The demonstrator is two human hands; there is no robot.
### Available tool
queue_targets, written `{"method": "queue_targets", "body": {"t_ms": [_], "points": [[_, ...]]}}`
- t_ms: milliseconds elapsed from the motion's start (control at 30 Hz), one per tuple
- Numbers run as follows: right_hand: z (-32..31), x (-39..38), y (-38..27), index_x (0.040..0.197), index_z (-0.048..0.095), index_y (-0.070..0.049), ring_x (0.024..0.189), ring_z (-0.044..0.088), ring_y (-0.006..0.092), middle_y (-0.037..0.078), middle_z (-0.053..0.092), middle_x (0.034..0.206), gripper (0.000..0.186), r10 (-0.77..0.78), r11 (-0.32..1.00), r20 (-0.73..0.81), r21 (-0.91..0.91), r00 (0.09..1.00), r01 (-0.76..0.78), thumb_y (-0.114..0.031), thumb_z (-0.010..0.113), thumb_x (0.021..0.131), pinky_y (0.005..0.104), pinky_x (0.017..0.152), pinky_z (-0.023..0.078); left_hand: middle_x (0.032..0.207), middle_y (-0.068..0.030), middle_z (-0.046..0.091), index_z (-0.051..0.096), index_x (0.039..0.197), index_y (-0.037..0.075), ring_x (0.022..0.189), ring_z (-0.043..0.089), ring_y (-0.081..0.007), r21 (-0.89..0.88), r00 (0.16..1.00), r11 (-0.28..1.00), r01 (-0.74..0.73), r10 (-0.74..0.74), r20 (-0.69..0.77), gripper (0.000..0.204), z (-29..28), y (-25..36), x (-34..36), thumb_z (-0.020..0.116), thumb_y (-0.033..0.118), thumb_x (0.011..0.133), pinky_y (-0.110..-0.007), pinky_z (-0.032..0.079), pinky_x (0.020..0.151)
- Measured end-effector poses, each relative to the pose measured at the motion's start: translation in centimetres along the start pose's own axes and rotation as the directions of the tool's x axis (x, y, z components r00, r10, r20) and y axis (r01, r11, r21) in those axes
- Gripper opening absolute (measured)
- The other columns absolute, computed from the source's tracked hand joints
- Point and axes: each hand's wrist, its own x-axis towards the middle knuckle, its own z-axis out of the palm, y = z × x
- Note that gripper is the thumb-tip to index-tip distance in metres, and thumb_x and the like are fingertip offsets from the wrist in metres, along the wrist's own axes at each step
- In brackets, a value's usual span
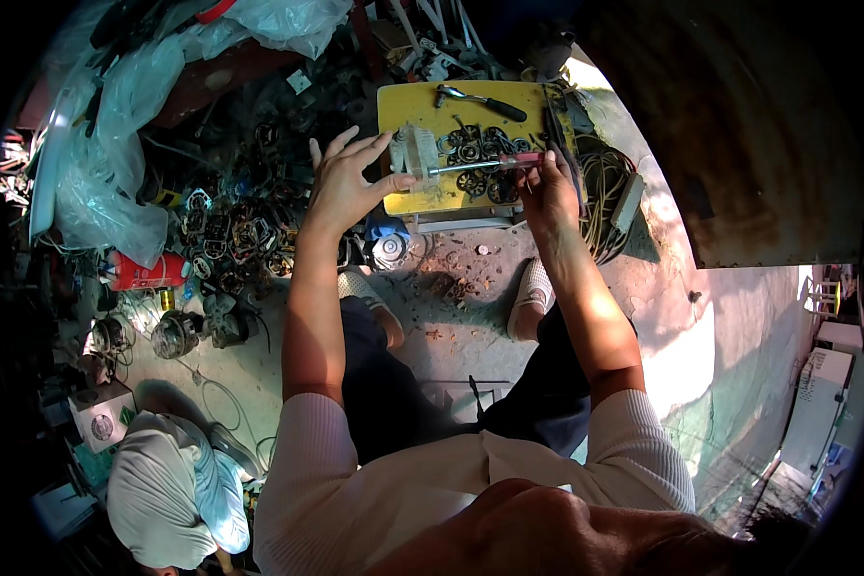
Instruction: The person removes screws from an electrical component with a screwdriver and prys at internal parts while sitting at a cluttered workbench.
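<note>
A screwdriver with a red handle point(521, 160) is gripped in my right hand point(551, 197), its steel shaft lying across the table and pointing left. The shaft's tip is beside a pale, translucent ribbed block point(419, 154) on the left part of the yellow tabletop point(408, 101). My left hand point(348, 184) is at the block's left side with fingers spread and the thumb reaching its lower edge; whether the thumb touches it I cannot tell. Several dark round wheel-like parts point(468, 152) lie beneath and around the shaft. Behind them rests a ratchet wrench point(480, 100) with a black handle.
Piled metal rings and motor parts point(250, 226) cover the floor at left, near a red cylinder point(147, 271) and plastic sheeting point(115, 182). A coiled cable point(600, 197) lies right of the table. Another person point(168, 490) bends at lower left. A rusty panel point(739, 144) stands at right.
</note>
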Motion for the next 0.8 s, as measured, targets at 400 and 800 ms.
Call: {"method": "queue_targets", "body": {"t_ms": [400,800], "points": [[0.2,-0.3,-0.6,0.126,0.05,-0.015,0.085,0.057,0.011,0.0,0.058,0.101,0.031,0.021,0.995,-0.039,-0.093,0.999,-0.024,-0.029,0.052,0.097,0.0292,0.076,0.049,0.123,-0.0103,0.061,0.061,0.124,0.01,0.132,0.036,-0.0294,-0.021,0.999,1.0,-0.009,0.008,-0.039,0.079,0.6,0.1,0.0,0.066,0.066,0.068,-0.061,0.003,0.11],[2.0,-2.7,0.8,0.118,0.053,-0.011,0.089,0.059,0.0141,0.002,0.059,0.101,0.03,0.016,0.998,-0.069,-0.059,0.997,-0.02,-0.029,0.058,0.094,0.035,0.081,0.049,0.125,-0.0106,0.06,0.06,0.126,0.012,0.132,0.037,-0.0305,-0.048,1.0,0.999,0.003,-0.004,-0.028,0.074,-2.7,-1.4,-1.7,0.068,0.059,0.07,-0.06,0.006,0.11]]}}
